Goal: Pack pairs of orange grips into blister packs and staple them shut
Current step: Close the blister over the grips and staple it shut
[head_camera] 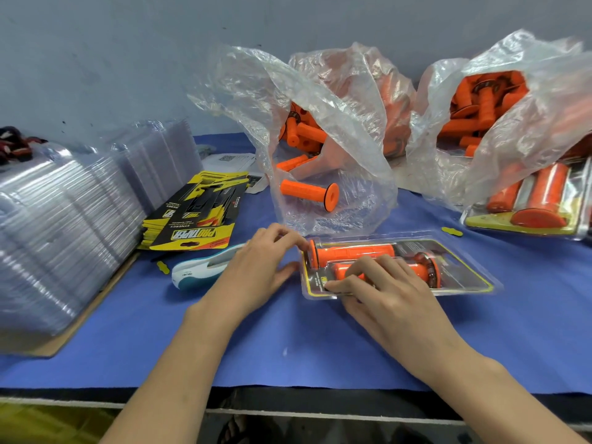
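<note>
Clear blister pack (464, 277) lies under right grip (384, 293), left grip (256, 267) pinching its end.

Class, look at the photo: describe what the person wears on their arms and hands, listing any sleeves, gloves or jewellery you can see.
The left hand and right hand are bare: no gloves, rings or bracelets show. Neither wrist carries a watch or band. Both arms are uncovered down to the picture's bottom edge, with no sleeve in view.
</note>
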A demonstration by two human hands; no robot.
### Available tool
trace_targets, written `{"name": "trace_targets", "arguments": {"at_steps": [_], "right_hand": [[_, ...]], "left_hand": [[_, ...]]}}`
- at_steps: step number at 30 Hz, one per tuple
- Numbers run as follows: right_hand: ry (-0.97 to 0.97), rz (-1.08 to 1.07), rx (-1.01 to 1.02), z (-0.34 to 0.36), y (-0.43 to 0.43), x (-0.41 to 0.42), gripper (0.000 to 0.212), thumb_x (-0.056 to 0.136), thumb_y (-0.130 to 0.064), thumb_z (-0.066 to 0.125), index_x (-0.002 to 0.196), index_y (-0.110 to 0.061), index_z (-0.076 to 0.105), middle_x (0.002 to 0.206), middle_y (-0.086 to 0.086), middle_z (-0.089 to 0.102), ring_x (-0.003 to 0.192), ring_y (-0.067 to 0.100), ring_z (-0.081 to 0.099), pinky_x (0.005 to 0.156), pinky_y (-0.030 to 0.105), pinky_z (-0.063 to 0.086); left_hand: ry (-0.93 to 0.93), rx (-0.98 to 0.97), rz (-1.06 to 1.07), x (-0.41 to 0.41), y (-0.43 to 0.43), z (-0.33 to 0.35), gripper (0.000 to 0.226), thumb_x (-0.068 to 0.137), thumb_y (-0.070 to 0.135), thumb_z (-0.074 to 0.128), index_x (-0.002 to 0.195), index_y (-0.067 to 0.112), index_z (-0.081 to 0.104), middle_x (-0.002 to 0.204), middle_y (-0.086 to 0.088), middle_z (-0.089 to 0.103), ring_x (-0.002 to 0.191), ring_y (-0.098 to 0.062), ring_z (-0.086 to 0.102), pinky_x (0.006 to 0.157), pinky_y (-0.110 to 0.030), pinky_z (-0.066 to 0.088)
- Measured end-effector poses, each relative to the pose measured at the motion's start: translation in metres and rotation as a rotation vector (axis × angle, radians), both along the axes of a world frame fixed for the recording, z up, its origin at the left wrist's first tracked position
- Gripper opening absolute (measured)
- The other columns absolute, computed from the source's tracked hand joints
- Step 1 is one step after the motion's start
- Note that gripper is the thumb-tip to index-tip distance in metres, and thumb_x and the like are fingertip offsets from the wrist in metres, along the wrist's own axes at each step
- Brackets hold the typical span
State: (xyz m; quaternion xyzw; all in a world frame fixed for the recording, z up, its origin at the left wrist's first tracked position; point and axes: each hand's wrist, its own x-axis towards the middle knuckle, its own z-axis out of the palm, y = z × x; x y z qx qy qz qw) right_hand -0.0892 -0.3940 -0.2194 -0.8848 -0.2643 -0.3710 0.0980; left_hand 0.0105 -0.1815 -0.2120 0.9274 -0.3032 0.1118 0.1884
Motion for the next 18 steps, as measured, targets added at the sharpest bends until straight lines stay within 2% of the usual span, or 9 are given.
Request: {"name": "trace_targets", "arguments": {"at_steps": [4, 7, 10, 12, 18], "right_hand": [[0.01, 0.03, -0.001, 0.0, -0.005, 0.0, 0.021, 0.096, -0.024, 0.052, 0.092, -0.02, 0.072, 0.089, -0.001, 0.062, 0.074, 0.024, 0.055, 0.068, 0.036, 0.049], [0.033, 0.074, -0.031, -0.001, -0.007, 0.0, 0.025, 0.099, -0.027, 0.049, 0.096, -0.021, 0.073, 0.09, -0.001, 0.062, 0.075, 0.023, 0.055, 0.069, 0.035, 0.05], [0.088, 0.109, -0.108, -0.003, -0.011, -0.001, 0.017, 0.097, -0.029, 0.057, 0.105, -0.025, 0.071, 0.093, -0.003, 0.062, 0.078, 0.021, 0.057, 0.071, 0.035, 0.05], [0.088, 0.088, -0.138, -0.005, -0.016, -0.002, 0.013, 0.096, -0.027, 0.06, 0.103, -0.026, 0.07, 0.092, -0.004, 0.062, 0.078, 0.022, 0.059, 0.07, 0.036, 0.05], [0.032, 0.041, -0.136, -0.004, -0.02, 0.0, 0.025, 0.1, -0.027, 0.047, 0.097, -0.022, 0.071, 0.087, -0.001, 0.061, 0.075, 0.025, 0.059, 0.066, 0.038, 0.049]], "left_hand": [[-0.255, 0.057, -0.065, 0.001, 0.0, 0.002, 0.016, 0.083, 0.02, 0.076, 0.095, 0.018, 0.067, 0.107, 0.002, 0.065, 0.101, -0.025, 0.056, 0.081, -0.044, 0.052], [-0.333, 0.056, -0.093, 0.003, -0.002, 0.002, 0.015, 0.08, 0.016, 0.079, 0.086, 0.017, 0.066, 0.099, 0.003, 0.068, 0.095, -0.026, 0.058, 0.074, -0.041, 0.053], [-0.366, 0.056, -0.074, 0.006, 0.003, 0.004, 0.016, 0.078, 0.013, 0.08, 0.081, 0.017, 0.064, 0.097, 0.003, 0.067, 0.092, -0.027, 0.058, 0.072, -0.041, 0.053], [-0.367, 0.05, -0.064, 0.007, 0.007, 0.006, 0.015, 0.079, 0.013, 0.079, 0.081, 0.016, 0.064, 0.096, 0.003, 0.067, 0.092, -0.028, 0.058, 0.073, -0.043, 0.052], [-0.301, 0.067, -0.078, 0.004, 0.011, 0.001, 0.02, 0.081, 0.014, 0.077, 0.093, 0.019, 0.062, 0.104, 0.006, 0.064, 0.1, -0.024, 0.054, 0.08, -0.042, 0.052]]}}
